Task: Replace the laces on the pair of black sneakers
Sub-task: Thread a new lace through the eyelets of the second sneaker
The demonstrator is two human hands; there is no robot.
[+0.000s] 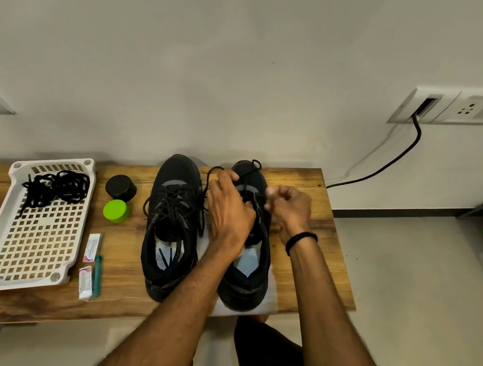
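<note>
Sneakers (172, 226), black, pair: mid-table (303, 184), toes toward far edge. My left hand (228, 208) pinches right shoe's (248, 286) lace (216, 169); right hand (290, 209) curled at eyelets (grip unclear). Risk: uneven tugging snags lace, skids shoe.

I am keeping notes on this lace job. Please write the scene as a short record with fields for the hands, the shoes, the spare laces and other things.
surface: wooden table
left sneaker: laced, lace ends loose
right sneaker: under both hands
left hand: over the right sneaker, fingers hold its lace
right hand: beside that sneaker, fingers curled, grip unclear
spare laces: black bundle in the white tray
other: black jar, green jar, two small boxes
</note>
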